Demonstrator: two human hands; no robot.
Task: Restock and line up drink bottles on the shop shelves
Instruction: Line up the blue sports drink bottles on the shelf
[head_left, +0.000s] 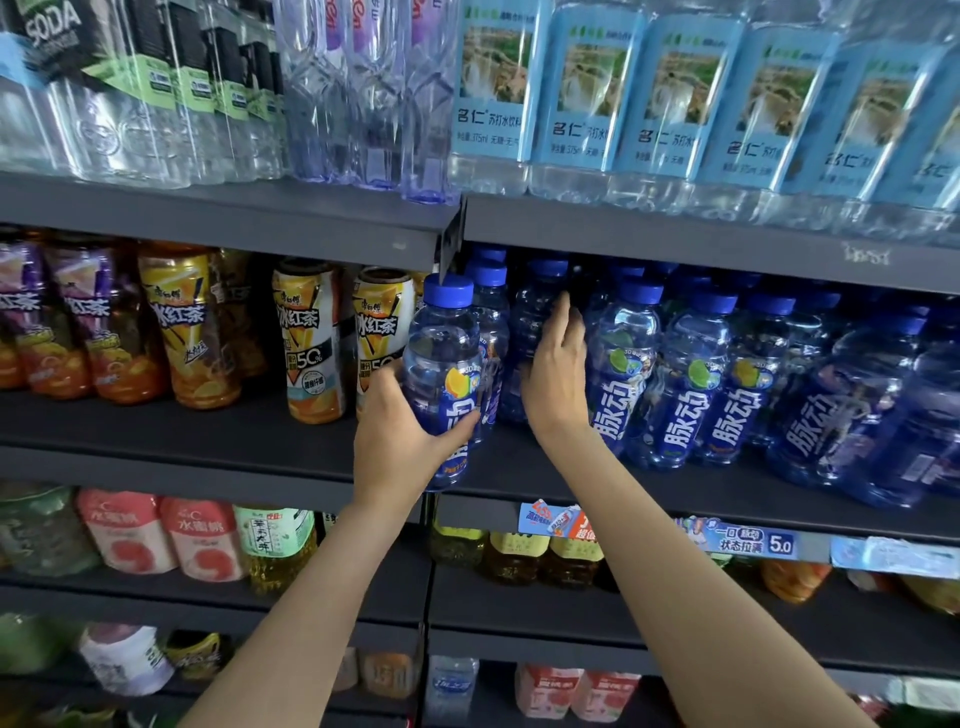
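Note:
My left hand (397, 421) grips a blue-capped clear blue drink bottle (441, 358) upright at the front edge of the middle shelf (519, 475), at the left end of a row of the same blue bottles (680, 379). My right hand (558, 379) reaches into the gap just right of it, with its fingers stretched toward a darker blue bottle (535, 322) further back. Whether the fingers curl around that bottle is hidden by the back of the hand.
Iced tea bottles (311, 343) stand on the left half of the same shelf. Light-blue-labelled soda water bottles (587, 93) line the shelf above. Price tags (748, 538) hang on the shelf edge, with juice and tea bottles below.

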